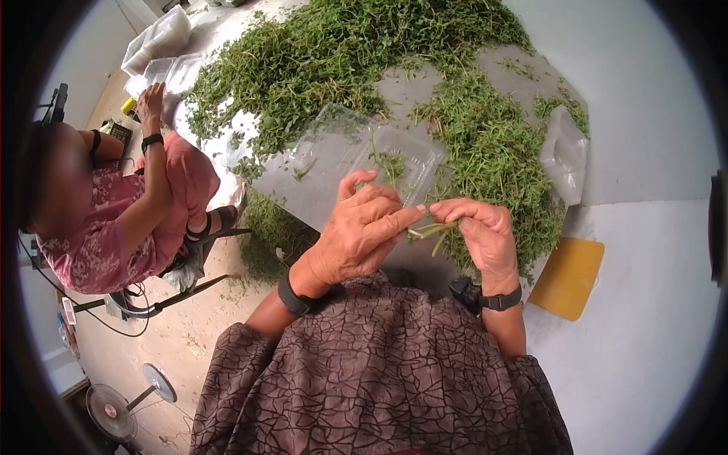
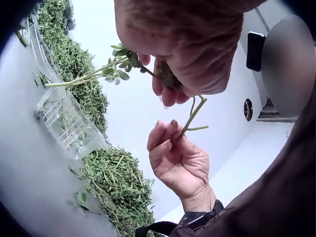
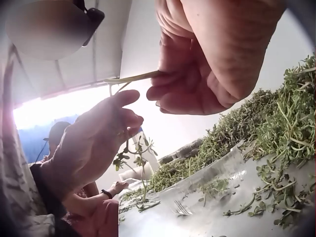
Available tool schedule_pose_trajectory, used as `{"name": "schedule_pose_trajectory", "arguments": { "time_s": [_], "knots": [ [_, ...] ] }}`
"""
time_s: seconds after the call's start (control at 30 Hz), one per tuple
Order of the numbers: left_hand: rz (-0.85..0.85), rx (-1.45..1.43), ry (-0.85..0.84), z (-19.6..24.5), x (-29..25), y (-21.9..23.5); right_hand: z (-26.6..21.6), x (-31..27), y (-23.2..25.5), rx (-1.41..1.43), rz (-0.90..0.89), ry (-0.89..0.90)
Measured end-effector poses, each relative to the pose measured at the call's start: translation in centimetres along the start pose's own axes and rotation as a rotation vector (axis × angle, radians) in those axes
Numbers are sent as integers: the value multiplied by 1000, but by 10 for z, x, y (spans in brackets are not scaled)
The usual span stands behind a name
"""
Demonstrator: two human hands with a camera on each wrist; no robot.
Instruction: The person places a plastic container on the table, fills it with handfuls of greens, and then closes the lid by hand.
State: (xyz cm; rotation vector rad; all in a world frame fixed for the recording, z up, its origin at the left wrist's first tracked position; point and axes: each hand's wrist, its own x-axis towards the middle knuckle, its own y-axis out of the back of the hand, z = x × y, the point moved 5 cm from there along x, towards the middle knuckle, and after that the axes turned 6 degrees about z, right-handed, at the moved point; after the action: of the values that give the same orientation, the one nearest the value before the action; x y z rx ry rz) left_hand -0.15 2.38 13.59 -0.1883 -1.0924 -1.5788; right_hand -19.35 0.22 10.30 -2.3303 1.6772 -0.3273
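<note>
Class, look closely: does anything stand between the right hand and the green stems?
Nothing visible does: the right hand pinches the green stems between thumb and fingers. The left hand is near their free ends, not between.

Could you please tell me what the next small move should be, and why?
Probably the left hand should lower its leafy sprig toward the clear container: the hand grips that leafy growth, the container lies open just beyond, and the right hand pinches bare stems.
</note>
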Motion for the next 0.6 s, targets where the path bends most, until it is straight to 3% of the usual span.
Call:
{"name": "schedule_pose_trajectory", "arguments": {
  "time_s": [0.2,0.27,0.3,0.37,0.47,0.6],
  "knots": [
    [-83,-64,48,8,-8,11,-14,-7,-6,-290,-64,15],
    [-142,-46,53,11,-8,13,-26,-7,-16,-595,-86,121],
    [-202,-31,56,13,-8,13,-33,-5,-22,-593,-86,121],
    [-222,-27,35,19,-5,12,-52,-6,-44,-932,-132,378],
    [-233,-9,5,26,-1,8,-51,-8,-61,-1044,-242,440],
    [-237,14,45,29,1,7,-46,-14,-67,-966,-211,354]
  ]
}}
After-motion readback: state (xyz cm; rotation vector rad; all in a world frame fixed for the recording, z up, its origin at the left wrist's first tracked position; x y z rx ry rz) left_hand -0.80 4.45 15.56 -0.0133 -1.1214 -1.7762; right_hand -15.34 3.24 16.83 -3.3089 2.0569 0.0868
